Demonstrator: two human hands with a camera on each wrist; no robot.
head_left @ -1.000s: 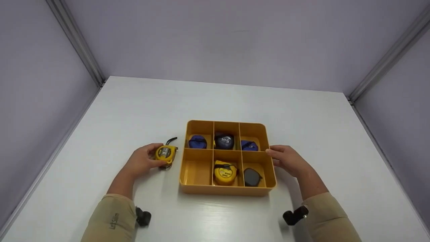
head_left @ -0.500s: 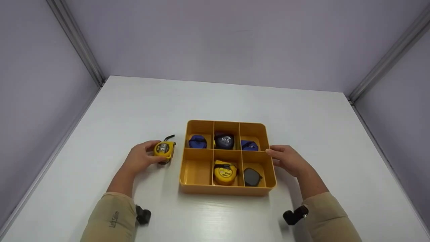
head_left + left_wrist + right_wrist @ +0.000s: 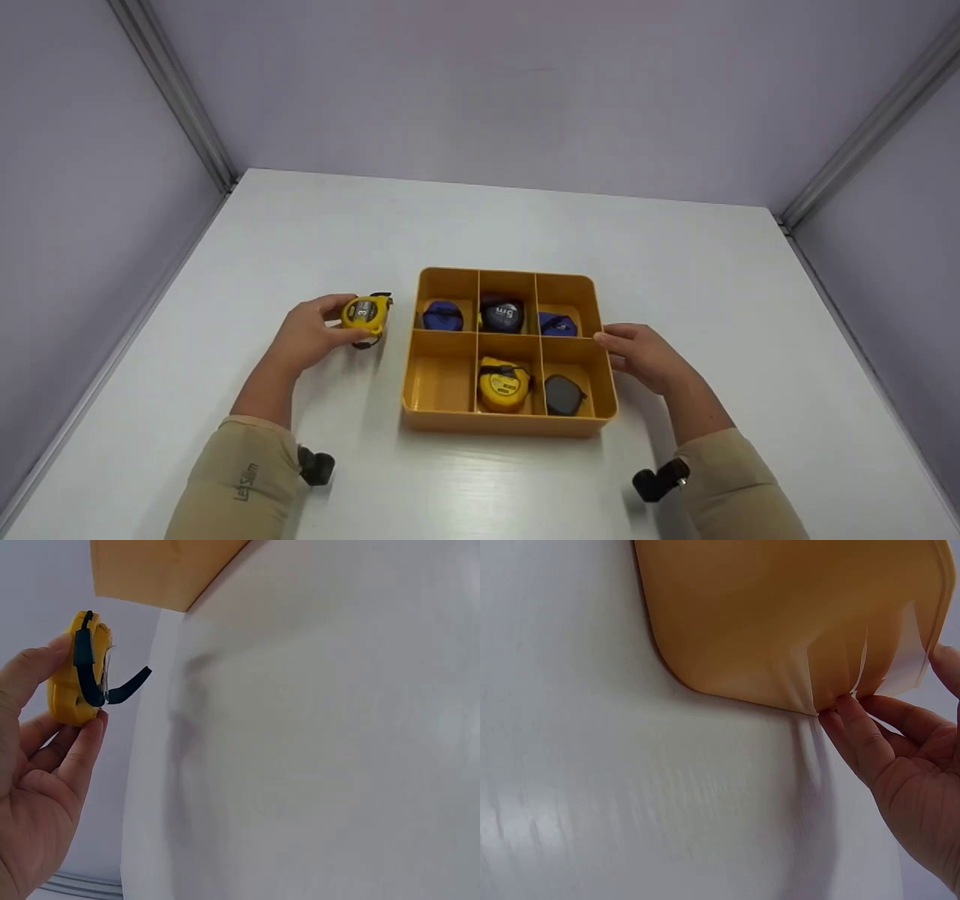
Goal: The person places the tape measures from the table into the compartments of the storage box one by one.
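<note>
Tape measure (image 3: 366, 312), yellow case, black wrist strap, pinched in left hand (image 3: 309, 337) and held clear of white table (image 3: 315, 232), just off the tray's 9 o'clock side. Largest first: table, spanning the whole work area between pale lilac walls. Next, orange divided tray (image 3: 508, 429), six compartments in two rows of three. Far row, 10 to 2 o'clock: blue bundle (image 3: 442, 316), dark tape measure (image 3: 502, 315) marked 5m, second blue bundle (image 3: 556, 325). Near row: left cell bare, middle cell with second yellow tape measure (image 3: 504, 384), right cell with a dark flat item (image 3: 563, 394), kind not clear. Right hand (image 3: 643, 357) at tray's 3 o'clock wall, fingers (image 3: 859, 736) nearly straight and relaxed, tips touching the outer wall near the base, nothing gripped. Left hand in wrist view: thumb (image 3: 31, 669) on top of case, fingers (image 3: 79, 757) curled beneath, firm pinch across the two flat faces; strap (image 3: 126, 687) hanging loose at the side. Handling, as judged: hard plastic shell, rigid, compact and likely dense for its size, smooth enough to slip if held lightly; best hold across the broad flat faces, as now, not by strap or tape tip.
</note>
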